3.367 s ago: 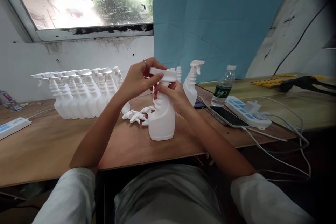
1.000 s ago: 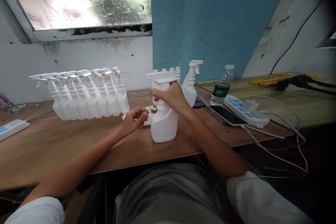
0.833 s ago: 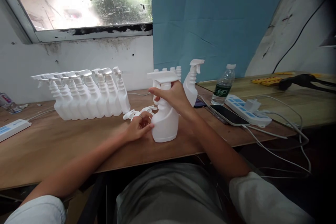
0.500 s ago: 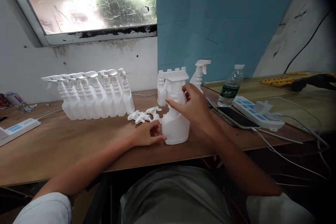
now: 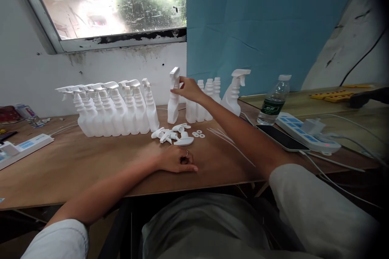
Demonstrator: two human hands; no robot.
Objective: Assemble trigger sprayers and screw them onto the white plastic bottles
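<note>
Right hand [image 5: 186, 88] now grips the finished spray bottle [image 5: 173, 101] at the bench's back edge, beside the row [image 5: 115, 109]; left hand [image 5: 176, 161] rests curled and empty near the front edge.

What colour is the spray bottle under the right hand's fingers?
White all over, trigger head included; the head view shows the spray bottle best, with the right hand at its top.

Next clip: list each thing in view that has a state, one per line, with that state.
right hand: reached out, fingers on the head of a spray bottle
spray bottle: upright, trigger head fitted, at the row's right end
left hand: curled, resting on the table, holding nothing visible
row of spray bottles: upright, heads fitted
uncapped bottles: upright, no heads
loose trigger heads: lying on the table
water bottle: upright, capped
phone: screen dark
</note>
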